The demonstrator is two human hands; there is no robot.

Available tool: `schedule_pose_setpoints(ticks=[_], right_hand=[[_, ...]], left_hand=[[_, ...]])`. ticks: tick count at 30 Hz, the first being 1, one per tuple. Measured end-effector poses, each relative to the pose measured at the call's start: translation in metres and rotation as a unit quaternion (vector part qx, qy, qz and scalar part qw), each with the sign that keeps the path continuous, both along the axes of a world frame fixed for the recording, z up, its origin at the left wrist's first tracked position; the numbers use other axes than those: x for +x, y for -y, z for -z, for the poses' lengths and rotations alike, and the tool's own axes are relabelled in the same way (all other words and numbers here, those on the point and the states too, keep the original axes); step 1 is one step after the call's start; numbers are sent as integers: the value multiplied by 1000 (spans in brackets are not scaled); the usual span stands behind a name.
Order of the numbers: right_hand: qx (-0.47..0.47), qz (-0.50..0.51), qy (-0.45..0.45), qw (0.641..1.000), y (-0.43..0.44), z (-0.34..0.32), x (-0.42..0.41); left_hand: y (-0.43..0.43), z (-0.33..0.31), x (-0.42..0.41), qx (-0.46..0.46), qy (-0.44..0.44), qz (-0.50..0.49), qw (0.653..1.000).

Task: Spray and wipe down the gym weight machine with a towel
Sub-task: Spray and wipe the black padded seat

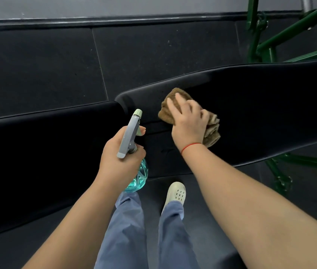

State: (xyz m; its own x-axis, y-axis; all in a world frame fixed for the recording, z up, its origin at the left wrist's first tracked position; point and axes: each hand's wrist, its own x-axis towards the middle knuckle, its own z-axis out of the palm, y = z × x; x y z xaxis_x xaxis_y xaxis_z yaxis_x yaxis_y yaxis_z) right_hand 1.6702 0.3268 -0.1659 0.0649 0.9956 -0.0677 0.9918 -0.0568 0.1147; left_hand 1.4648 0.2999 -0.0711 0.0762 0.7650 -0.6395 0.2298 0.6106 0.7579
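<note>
A bunched brown towel [211, 131] lies on the black padded seat [260, 113] of the gym machine, right of centre. My right hand [187, 121] lies on top of the towel with its fingers spread, pressing it onto the pad. My left hand [120, 154] grips the neck of a spray bottle [131, 133] with a grey trigger head, a pale green nozzle and blue liquid in its clear body. The bottle is held upright just left of the towel, over the gap between two pads.
A second black pad [37, 152] stretches to the left. The green metal frame [266, 41] of the machine rises at the upper right and continues under the seat at the right. Dark rubber floor tiles [56, 65] lie beyond the pads. My legs and a white shoe [176, 193] are below.
</note>
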Motion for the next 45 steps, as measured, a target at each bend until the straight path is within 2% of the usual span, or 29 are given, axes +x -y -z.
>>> schedule_pose_setpoints(ticks=[3, 5, 7, 10, 13, 17, 21, 25, 28, 31, 34, 40, 45], right_hand=[[-20, -41, -15, 999, -9, -12, 10], [18, -20, -14, 1000, -21, -27, 27], [73, 63, -10, 995, -33, -49, 53], [105, 220, -11, 970, -49, -77, 97], [77, 252, -5, 965, -62, -79, 107], [44, 178, 8, 983, -70, -51, 76], [-12, 35, 6, 999, -83, -25, 39], [-110, -98, 6, 989, -92, -8, 6], [-146, -173, 7, 974, -102, -14, 5], [-172, -190, -3, 967, -118, -40, 24], [-197, -144, -2, 970, -130, -75, 58], [-225, 21, 30, 974, -163, -136, 142], [-290, 127, 15, 949, -197, -134, 185]], left_hand=[[-2, -6, -4, 3, 6, 2, 1000], [-3, -9, -7, 7, 10, 2, 1000], [-3, -12, -9, 11, 10, -5, 1000], [-4, -13, -9, 16, 9, -14, 1000], [-4, -10, -5, 15, 1, -30, 999], [-5, -5, 6, 10, -5, -38, 999], [-9, -3, 18, 17, -21, -43, 999], [-15, -2, 32, 25, -40, -72, 996], [-18, -7, 43, 26, -50, -85, 995], [-21, -14, 53, 24, -57, -98, 993], [-25, -23, 66, 20, -59, -117, 991], [-31, -35, 85, 11, -42, -149, 988], [-39, -34, 90, 9, -33, -162, 986]])
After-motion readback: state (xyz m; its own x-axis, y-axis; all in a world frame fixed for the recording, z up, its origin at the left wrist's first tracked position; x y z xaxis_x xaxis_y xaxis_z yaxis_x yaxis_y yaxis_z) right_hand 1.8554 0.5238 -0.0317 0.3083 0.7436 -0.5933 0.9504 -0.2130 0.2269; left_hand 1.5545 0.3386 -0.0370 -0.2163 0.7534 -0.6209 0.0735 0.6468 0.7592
